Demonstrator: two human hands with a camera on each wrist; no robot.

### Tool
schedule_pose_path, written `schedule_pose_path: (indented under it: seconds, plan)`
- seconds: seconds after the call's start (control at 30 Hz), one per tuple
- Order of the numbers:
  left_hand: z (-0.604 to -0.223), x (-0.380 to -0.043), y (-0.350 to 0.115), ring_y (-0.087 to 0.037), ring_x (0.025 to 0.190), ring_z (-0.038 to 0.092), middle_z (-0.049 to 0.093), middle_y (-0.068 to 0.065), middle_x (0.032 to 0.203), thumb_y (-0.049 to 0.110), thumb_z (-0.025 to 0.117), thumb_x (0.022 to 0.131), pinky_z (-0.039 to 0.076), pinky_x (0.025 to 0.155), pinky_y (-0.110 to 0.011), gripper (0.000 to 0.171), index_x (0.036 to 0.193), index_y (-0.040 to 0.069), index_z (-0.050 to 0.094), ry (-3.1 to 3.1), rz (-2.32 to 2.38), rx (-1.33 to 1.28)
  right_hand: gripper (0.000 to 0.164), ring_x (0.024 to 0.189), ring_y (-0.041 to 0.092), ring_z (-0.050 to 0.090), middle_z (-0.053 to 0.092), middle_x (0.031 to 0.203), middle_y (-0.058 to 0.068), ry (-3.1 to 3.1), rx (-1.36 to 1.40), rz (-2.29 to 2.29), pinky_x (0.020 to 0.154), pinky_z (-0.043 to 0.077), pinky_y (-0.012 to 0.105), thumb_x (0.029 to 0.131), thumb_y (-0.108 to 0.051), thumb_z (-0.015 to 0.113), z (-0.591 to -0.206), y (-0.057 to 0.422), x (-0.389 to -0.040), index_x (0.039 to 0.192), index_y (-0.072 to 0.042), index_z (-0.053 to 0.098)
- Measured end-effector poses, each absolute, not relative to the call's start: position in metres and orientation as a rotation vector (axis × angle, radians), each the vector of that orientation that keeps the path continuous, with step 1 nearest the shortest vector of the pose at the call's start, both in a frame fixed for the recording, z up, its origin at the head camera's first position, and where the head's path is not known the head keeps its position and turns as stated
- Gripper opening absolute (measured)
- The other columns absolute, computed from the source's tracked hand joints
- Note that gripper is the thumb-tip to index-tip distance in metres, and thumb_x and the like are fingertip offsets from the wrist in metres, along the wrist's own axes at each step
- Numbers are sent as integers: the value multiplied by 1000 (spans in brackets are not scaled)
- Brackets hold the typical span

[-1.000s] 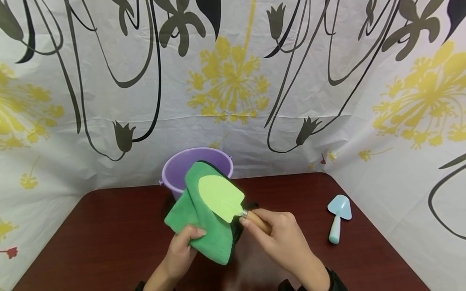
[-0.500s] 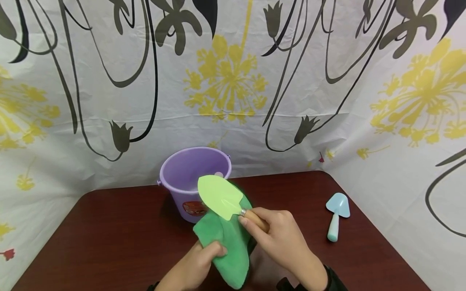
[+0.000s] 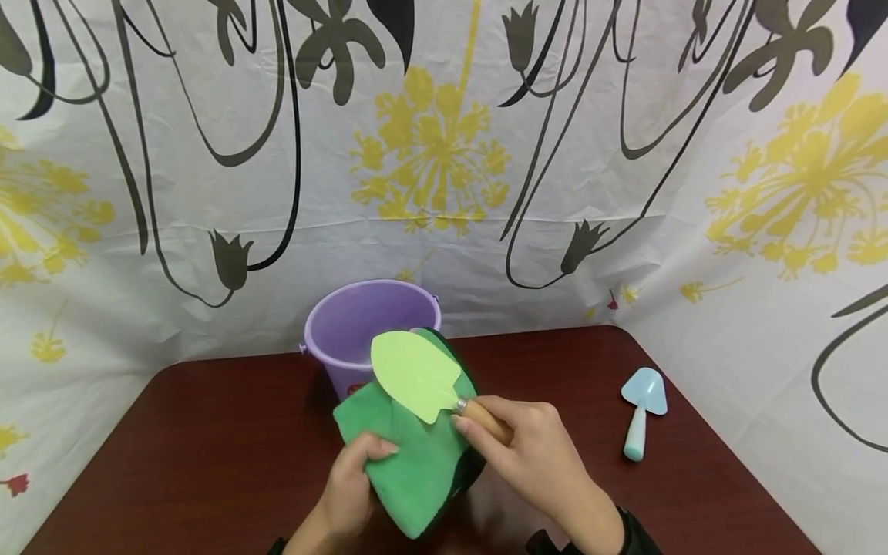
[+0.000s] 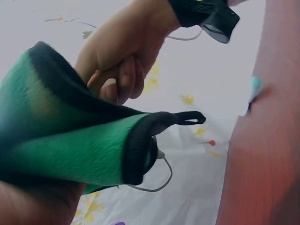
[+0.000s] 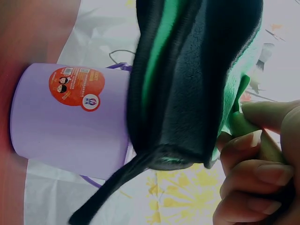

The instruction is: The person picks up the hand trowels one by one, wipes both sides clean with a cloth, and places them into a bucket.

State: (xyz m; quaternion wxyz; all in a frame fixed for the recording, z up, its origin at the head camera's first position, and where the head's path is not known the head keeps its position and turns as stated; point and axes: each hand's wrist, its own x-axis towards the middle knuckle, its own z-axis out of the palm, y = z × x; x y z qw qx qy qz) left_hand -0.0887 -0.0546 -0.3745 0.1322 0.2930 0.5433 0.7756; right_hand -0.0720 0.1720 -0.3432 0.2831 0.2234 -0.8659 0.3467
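Observation:
My left hand (image 3: 352, 479) grips a green cloth (image 3: 416, 470) with dark edging, its thumb lying on top. In the left wrist view the folded cloth (image 4: 75, 145) shows a dark hanging loop. My right hand (image 3: 544, 455) holds a light green trowel (image 3: 416, 374) by its wooden handle, thumb and fingers closed round it. The trowel's blade points up and left, and the cloth lies beneath and behind it. In the right wrist view the fingers (image 5: 255, 173) curl round the handle, beside the dark side of the cloth (image 5: 183, 89).
Behind the cloth a purple bucket (image 3: 333, 327) stands near the back edge of the dark red table (image 3: 208, 439). A light blue trowel (image 3: 645, 393) lies towards the table's right edge. White flower-patterned sheeting (image 3: 430, 254) hangs behind and at the sides.
My left hand has swept the cloth right and down along the trowel, then back left and up beneath the blade. The right hand keeps the trowel almost in place.

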Motion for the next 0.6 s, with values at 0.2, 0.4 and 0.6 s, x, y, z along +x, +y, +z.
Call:
schedule_pose_path:
  seconds: [0.2, 0.4, 0.6]
  plan:
    - [-375, -91, -61, -5, 81, 67, 65, 11, 91, 0, 17, 93, 59, 74, -24, 48, 90, 22, 59, 1416, 2483, 769, 6, 55, -11, 40, 43, 60, -21, -2279, 652, 859, 53, 40, 6, 89, -26, 79, -341, 171, -69, 91, -26, 74]
    - [-370, -92, -67, -6, 81, 67, 63, 10, 94, 1, 13, 95, 59, 74, -24, 48, 93, 20, 57, 1402, 2562, 729, 9, 55, -11, 36, 38, 57, -20, -2271, 674, 813, 52, 36, 4, 87, -26, 80, -341, 170, -69, 87, -27, 71]
    - [-364, -92, -71, -6, 84, 66, 61, 9, 98, 4, 15, 97, 59, 76, -26, 41, 99, 17, 54, 1430, 2616, 652, 8, 56, -12, 37, 41, 59, -22, -2269, 687, 798, 53, 38, 4, 87, -26, 80, -342, 171, -69, 91, -25, 74]
